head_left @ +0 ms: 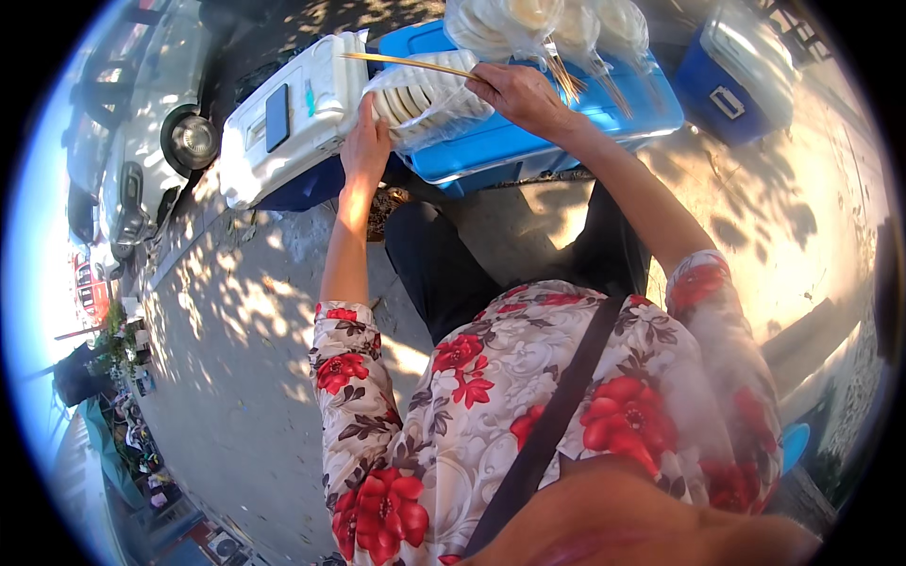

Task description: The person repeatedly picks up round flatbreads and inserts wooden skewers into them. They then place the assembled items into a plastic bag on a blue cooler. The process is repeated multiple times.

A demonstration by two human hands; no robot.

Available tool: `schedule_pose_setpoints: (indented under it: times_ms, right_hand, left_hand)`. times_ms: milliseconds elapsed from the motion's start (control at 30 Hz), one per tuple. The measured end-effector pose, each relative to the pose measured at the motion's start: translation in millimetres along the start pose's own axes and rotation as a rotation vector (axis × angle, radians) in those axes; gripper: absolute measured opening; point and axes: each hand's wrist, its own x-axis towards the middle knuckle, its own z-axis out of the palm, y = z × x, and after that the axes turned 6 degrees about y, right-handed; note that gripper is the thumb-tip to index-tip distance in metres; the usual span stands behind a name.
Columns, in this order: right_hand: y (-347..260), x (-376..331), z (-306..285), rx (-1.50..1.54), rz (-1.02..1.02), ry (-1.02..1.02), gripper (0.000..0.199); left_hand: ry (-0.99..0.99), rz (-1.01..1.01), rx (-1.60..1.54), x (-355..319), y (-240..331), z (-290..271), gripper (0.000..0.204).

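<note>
A clear plastic bag of pale round flat discs, stacked in a row, lies across the adjoining edges of the white cooler lid and the blue lid. My left hand grips the bag's left end, its index finger pointing up along the plastic; the other fingers are partly hidden. Several thin wooden sticks are pinched in my right hand and point left above the bag. The right hand is at the bag's upper right corner; whether it also holds the plastic I cannot tell.
A phone lies on the white cooler lid. More bagged discs and bundled sticks rest on the blue lid. Another blue-and-white cooler stands at right. A vehicle is at left.
</note>
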Motion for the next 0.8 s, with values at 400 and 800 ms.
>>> schedule_pose_setpoints:
  times_ms: [400,800]
  right_hand:
    - [21,38,67,0.202,0.064,-0.035,0.025]
    - [9,26,70,0.310,0.211,-0.044,0.027]
  left_hand:
    - [-0.048,-0.271,-0.629,-4,2,38,0.036]
    - [0.270,-0.014,-0.444,8,13,31,0.046]
